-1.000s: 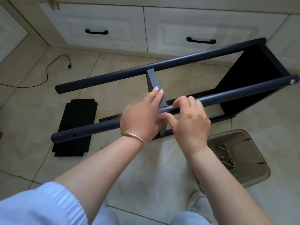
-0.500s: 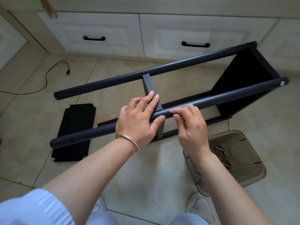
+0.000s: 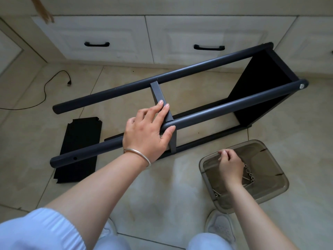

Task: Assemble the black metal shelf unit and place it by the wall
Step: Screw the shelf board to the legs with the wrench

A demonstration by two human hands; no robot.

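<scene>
Across the middle of the frame, lying on its side over the beige tiled floor (image 3: 162, 195): half-built black metal shelf unit (image 3: 198, 112), round dark tubes running from lower left to upper right, one black end panel (image 3: 261, 87) already fixed at the upper right. Tipped over like this, probably so that the screw holes in the tubes face up and stay within reach.

At the centre, left hand (image 3: 146, 134) draped over the near tube, fingers (image 3: 162, 109) spread flat along the grey middle shelf plate (image 3: 158, 94), thumb hooked under the tube. Loose clamp rather than a closed fist, apparently pinning plate against tube so the joint stays lined up.

Lower right, right hand (image 3: 230, 163) down in the smoky translucent plastic bin (image 3: 277, 188), fingers curled together among the loose metal screws and sleeves (image 3: 249, 175); whether anything is pinched yet, cannot tell. Bin parked just beside the frame, fasteners within an arm's drop.

Left of centre, spare flat black shelf panel (image 3: 79, 150) flat on the tiles, partly under the tube ends, seemingly waiting for its turn.

Along the top, white cabinet drawers with black handles (image 3: 115, 33); upper left, thin black cable (image 3: 54, 82) well apart from the work.
</scene>
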